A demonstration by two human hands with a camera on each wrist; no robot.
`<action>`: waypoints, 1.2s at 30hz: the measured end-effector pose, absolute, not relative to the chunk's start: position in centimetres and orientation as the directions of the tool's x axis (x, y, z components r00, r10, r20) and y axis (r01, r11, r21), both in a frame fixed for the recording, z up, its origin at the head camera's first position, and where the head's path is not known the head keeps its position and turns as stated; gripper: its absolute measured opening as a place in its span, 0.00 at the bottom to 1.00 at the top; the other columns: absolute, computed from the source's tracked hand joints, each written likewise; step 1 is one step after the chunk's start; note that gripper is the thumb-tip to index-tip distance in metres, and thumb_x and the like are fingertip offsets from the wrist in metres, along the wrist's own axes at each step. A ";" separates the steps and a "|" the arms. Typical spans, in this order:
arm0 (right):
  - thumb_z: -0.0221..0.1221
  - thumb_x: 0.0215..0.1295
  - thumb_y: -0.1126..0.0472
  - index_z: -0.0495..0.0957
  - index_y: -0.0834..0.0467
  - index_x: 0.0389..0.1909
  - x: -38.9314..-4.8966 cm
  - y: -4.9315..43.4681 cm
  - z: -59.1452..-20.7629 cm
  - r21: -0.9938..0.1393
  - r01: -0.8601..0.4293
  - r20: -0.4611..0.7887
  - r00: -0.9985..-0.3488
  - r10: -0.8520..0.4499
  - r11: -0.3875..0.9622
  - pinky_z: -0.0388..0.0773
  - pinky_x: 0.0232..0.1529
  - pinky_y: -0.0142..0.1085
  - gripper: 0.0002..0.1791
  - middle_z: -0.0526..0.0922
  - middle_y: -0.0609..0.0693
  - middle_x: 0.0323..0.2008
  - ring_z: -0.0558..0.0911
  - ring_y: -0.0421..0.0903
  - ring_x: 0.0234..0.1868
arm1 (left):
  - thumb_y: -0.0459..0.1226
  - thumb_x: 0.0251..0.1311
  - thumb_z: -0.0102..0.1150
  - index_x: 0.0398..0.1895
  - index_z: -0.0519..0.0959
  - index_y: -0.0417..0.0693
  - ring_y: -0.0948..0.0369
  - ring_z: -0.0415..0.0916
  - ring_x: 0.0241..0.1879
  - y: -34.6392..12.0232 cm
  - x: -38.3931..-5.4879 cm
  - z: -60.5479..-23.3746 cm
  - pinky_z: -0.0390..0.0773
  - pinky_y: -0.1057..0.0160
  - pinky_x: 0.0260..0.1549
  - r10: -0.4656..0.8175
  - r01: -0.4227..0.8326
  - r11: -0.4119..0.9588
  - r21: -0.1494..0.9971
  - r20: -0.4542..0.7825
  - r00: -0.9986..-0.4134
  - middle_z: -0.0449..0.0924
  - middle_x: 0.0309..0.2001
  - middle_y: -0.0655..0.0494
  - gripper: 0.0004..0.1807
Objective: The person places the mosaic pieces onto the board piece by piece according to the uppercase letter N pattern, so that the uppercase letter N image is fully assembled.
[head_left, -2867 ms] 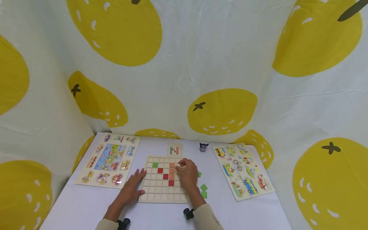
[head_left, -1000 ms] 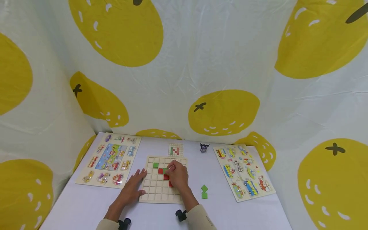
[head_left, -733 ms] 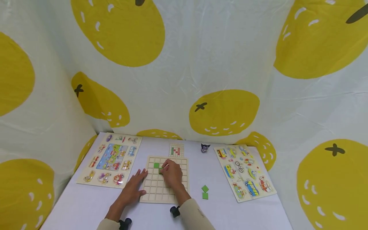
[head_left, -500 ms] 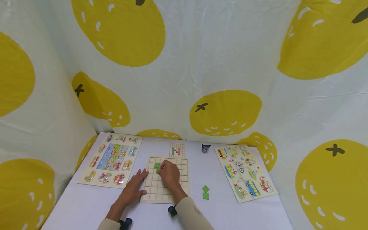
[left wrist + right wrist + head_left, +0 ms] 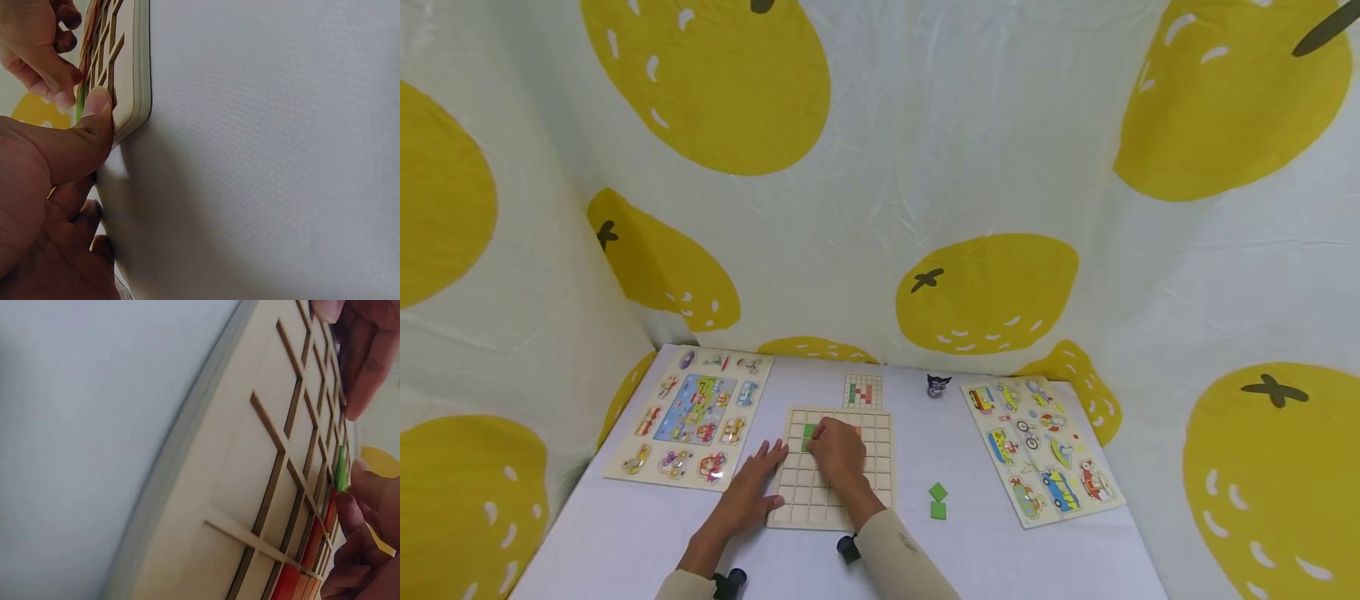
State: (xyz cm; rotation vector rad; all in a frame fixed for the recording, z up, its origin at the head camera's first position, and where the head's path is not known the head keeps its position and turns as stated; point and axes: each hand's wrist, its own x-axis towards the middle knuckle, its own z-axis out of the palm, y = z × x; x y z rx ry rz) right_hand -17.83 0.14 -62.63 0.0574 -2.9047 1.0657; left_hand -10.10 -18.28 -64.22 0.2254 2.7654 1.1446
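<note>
My left hand (image 5: 748, 492) rests at the left edge of a wooden grid board (image 5: 797, 500), fingers spread and thumb over the edge. At the upper left of the grid, a green square tile (image 5: 808, 430) lies in a cell. Just below it is a second green square tile (image 5: 806, 445), pinched at its edge by my right hand (image 5: 841, 452); in the right wrist view, thumb and fingertip meet this green tile (image 5: 340, 470). Red tiles (image 5: 287, 581) lie in the board too, mostly hidden by this hand in the head view. A coral tile (image 5: 858, 430) peeks out past the knuckles.
Two loose green tiles (image 5: 937, 510) lie right of the board. Behind it are a small grid pattern card (image 5: 863, 390) and a dark figurine (image 5: 937, 385). Picture puzzle boards flank the table, one left (image 5: 655, 467) and one right (image 5: 1015, 471). A lemon-print curtain (image 5: 985, 292) surrounds it.
My right hand has carried a green tile from the board's right side leftward to the cell below the first green tile. One fewer loose tile lies at the right. The left hand stays put.
</note>
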 end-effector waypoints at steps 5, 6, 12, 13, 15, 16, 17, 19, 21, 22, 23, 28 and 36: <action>0.77 0.60 0.53 0.86 0.46 0.33 -16.6 1.8 -61.8 -0.739 -0.047 0.078 -0.997 0.015 0.672 0.72 0.25 0.31 0.08 0.82 0.35 0.22 0.76 0.32 0.23 | 0.30 0.57 0.75 0.83 0.62 0.49 0.42 0.43 0.87 -18.3 -10.1 -64.3 0.44 0.38 0.85 0.193 0.090 0.704 0.705 -0.068 -0.979 0.55 0.85 0.48 0.51; 0.77 0.60 0.52 0.87 0.46 0.34 -16.3 2.3 -61.6 -0.749 -0.041 0.080 -0.996 0.028 0.662 0.71 0.25 0.31 0.08 0.82 0.35 0.22 0.76 0.31 0.23 | 0.30 0.57 0.75 0.83 0.62 0.49 0.42 0.43 0.87 -18.3 -10.0 -64.2 0.44 0.37 0.85 0.193 0.090 0.705 0.704 -0.068 -0.979 0.55 0.85 0.48 0.51; 0.78 0.58 0.54 0.87 0.47 0.38 -14.2 6.4 -59.7 -0.774 -0.013 0.104 -0.989 0.107 0.633 0.70 0.27 0.31 0.10 0.84 0.38 0.27 0.77 0.36 0.30 | 0.30 0.55 0.76 0.83 0.63 0.50 0.42 0.44 0.86 -18.2 -10.0 -64.2 0.46 0.37 0.85 0.184 0.089 0.719 0.689 -0.065 -0.981 0.56 0.85 0.48 0.51; 0.78 0.58 0.54 0.87 0.47 0.38 -13.8 7.2 -59.6 -0.772 -0.001 0.104 -0.987 0.124 0.636 0.69 0.27 0.31 0.11 0.84 0.39 0.28 0.77 0.36 0.30 | 0.30 0.55 0.76 0.83 0.63 0.50 0.42 0.44 0.86 -18.2 -10.0 -64.2 0.46 0.37 0.85 0.181 0.089 0.722 0.687 -0.064 -0.981 0.56 0.85 0.49 0.51; 0.79 0.58 0.55 0.87 0.47 0.39 -13.1 8.8 -59.4 -0.769 0.025 0.103 -0.981 0.162 0.639 0.68 0.27 0.31 0.11 0.85 0.41 0.29 0.76 0.38 0.30 | 0.30 0.54 0.77 0.83 0.64 0.50 0.41 0.46 0.86 -18.2 -10.1 -64.3 0.47 0.36 0.84 0.176 0.091 0.724 0.684 -0.056 -0.983 0.57 0.85 0.48 0.52; 0.79 0.57 0.55 0.87 0.46 0.39 -12.7 9.5 -59.2 -0.765 0.045 0.096 -0.978 0.183 0.642 0.68 0.27 0.32 0.12 0.85 0.41 0.29 0.76 0.39 0.30 | 0.30 0.53 0.77 0.83 0.64 0.50 0.41 0.46 0.86 -18.2 -10.1 -64.3 0.47 0.36 0.84 0.175 0.092 0.726 0.682 -0.054 -0.983 0.57 0.85 0.48 0.52; 0.79 0.57 0.55 0.87 0.46 0.39 -12.4 10.3 -59.2 -0.762 0.065 0.088 -0.975 0.203 0.644 0.67 0.27 0.32 0.12 0.85 0.42 0.30 0.76 0.39 0.31 | 0.30 0.53 0.77 0.83 0.63 0.50 0.41 0.46 0.86 -18.2 -10.1 -64.2 0.47 0.36 0.84 0.175 0.090 0.728 0.680 -0.057 -0.983 0.57 0.85 0.48 0.52; 0.79 0.57 0.55 0.87 0.46 0.39 -11.7 12.0 -59.1 -0.752 0.108 0.069 -0.968 0.241 0.651 0.67 0.29 0.32 0.12 0.86 0.44 0.32 0.77 0.40 0.32 | 0.31 0.54 0.77 0.83 0.63 0.50 0.41 0.46 0.86 -18.2 -10.1 -64.2 0.48 0.36 0.84 0.174 0.091 0.731 0.676 -0.056 -0.983 0.57 0.85 0.49 0.52; 0.79 0.57 0.56 0.87 0.46 0.40 -11.1 13.6 -59.2 -0.741 0.145 0.052 -0.961 0.271 0.656 0.68 0.31 0.33 0.13 0.87 0.45 0.33 0.78 0.41 0.33 | 0.30 0.53 0.77 0.83 0.64 0.50 0.41 0.46 0.86 -18.2 -10.1 -64.2 0.48 0.36 0.84 0.175 0.093 0.730 0.678 -0.053 -0.983 0.57 0.85 0.48 0.52; 0.80 0.56 0.56 0.87 0.46 0.40 -10.8 14.3 -59.3 -0.733 0.161 0.046 -0.957 0.285 0.661 0.68 0.31 0.33 0.13 0.88 0.45 0.34 0.79 0.42 0.34 | 0.30 0.54 0.77 0.83 0.63 0.50 0.41 0.46 0.86 -18.2 -10.1 -64.2 0.47 0.36 0.84 0.175 0.090 0.730 0.678 -0.057 -0.983 0.56 0.85 0.48 0.52; 0.80 0.56 0.56 0.87 0.46 0.41 -10.6 15.1 -59.6 -0.725 0.175 0.042 -0.954 0.297 0.666 0.69 0.32 0.34 0.14 0.88 0.45 0.34 0.80 0.43 0.35 | 0.30 0.54 0.77 0.83 0.63 0.50 0.41 0.45 0.86 -18.2 -10.1 -64.3 0.47 0.36 0.84 0.175 0.088 0.731 0.676 -0.061 -0.983 0.56 0.85 0.48 0.52; 0.80 0.54 0.57 0.88 0.49 0.44 -9.4 18.7 -60.7 -0.669 0.231 0.025 -0.943 0.333 0.706 0.75 0.35 0.38 0.17 0.88 0.47 0.39 0.85 0.49 0.41 | 0.30 0.54 0.77 0.83 0.63 0.49 0.41 0.44 0.86 -18.1 -10.1 -64.4 0.46 0.36 0.85 0.178 0.083 0.733 0.675 -0.073 -0.981 0.55 0.85 0.48 0.52; 0.80 0.53 0.57 0.87 0.55 0.46 -9.0 21.6 -62.3 -0.578 0.303 -0.079 -0.945 0.318 0.758 0.75 0.34 0.38 0.20 0.84 0.50 0.40 0.81 0.47 0.39 | 0.29 0.52 0.77 0.83 0.63 0.49 0.40 0.45 0.86 -18.1 -10.0 -64.2 0.46 0.36 0.84 0.175 0.080 0.722 0.687 -0.069 -0.982 0.56 0.85 0.48 0.53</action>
